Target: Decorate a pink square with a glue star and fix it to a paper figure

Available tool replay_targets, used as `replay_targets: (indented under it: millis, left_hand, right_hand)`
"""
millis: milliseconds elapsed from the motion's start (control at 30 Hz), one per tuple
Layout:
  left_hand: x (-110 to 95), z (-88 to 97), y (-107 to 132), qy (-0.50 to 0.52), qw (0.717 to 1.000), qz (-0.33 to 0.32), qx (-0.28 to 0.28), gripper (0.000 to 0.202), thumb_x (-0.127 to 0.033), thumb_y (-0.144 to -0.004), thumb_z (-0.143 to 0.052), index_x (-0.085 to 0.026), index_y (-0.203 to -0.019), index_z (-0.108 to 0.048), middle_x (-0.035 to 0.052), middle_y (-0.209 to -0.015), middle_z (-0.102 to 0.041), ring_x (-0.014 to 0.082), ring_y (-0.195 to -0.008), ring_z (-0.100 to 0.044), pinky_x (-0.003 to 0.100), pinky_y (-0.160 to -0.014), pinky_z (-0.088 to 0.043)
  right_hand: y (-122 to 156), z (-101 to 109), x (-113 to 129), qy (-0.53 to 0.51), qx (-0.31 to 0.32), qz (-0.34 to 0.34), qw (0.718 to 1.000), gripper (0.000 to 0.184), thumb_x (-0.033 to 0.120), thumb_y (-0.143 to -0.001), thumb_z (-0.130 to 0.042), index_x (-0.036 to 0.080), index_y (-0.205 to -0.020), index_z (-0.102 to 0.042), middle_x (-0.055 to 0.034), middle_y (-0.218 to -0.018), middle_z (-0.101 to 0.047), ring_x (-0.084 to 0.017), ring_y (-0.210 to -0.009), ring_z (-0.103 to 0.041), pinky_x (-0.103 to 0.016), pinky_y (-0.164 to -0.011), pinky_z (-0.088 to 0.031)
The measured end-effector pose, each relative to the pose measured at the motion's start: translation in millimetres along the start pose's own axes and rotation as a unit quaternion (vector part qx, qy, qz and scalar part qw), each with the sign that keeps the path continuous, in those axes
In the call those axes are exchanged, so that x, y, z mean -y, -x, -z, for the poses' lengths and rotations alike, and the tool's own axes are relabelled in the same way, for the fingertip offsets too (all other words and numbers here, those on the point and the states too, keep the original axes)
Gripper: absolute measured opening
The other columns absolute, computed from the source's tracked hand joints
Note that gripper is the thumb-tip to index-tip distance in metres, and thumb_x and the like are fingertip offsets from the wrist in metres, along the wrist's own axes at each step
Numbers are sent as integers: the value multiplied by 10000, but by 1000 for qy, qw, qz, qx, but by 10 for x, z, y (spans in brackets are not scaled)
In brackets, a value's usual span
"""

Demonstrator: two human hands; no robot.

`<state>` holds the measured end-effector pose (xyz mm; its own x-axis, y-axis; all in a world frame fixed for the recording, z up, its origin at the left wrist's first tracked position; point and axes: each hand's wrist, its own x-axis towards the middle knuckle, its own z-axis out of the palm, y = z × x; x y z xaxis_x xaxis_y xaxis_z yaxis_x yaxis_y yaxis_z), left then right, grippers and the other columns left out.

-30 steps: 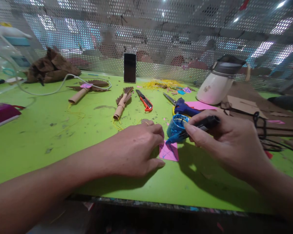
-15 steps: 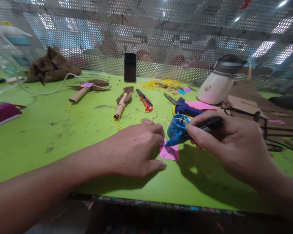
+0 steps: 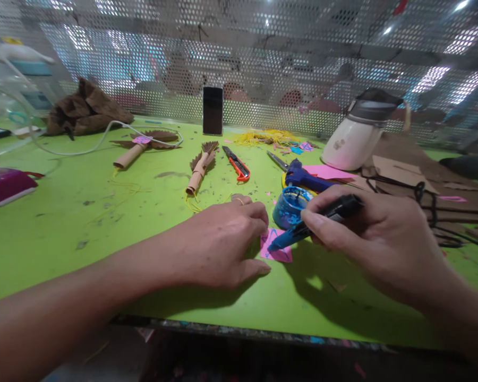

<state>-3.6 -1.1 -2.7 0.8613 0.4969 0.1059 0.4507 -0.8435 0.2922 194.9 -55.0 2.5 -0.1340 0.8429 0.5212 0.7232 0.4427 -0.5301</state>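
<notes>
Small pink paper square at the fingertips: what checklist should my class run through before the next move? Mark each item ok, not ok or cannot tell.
1. Black marker with a blue front end gripped in the right hand: ok.
2. Marker's tip over the small pink paper square: ok.
3. Left hand at the paper's left edge: ok.
4. Blue paint-smeared jar upright: ok.
5. Jar closed: not ok; its top is open, just behind the marker.
6. Blade of the red-and-black utility knife fully retracted: cannot tell.
</notes>
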Motion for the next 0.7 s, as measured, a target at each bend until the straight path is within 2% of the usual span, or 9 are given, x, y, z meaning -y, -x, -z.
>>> replay_targets:
  millis: [333, 700]
  left_hand:
    - [0, 2, 3, -1, 1000, -1, -5, 190, -349, -801, -584, -185, -870, -648, 79, -949, -600, 207, -876, -567, 337, -806, -451]
    - [-6, -4, -5, -14, 1000, -8, 4, 173, -329, -801, -578, -193, -882, -648, 73, -957, -598, 200, -879, -566, 317, -784, -453]
  right_hand:
    - [-13, -34, -74, 0, -36, -26, 999, 118, 246, -803, -614, 191, -699, -605, 35, -506, -565, -92, -403, -503, -209, -385, -372]
    - [-4, 12, 25, -18, 23, -1, 1000, 143, 164, -793, -579, 180, -652, -592, 43, -511, -548, -75, -422, -501, -182, -402, -369]
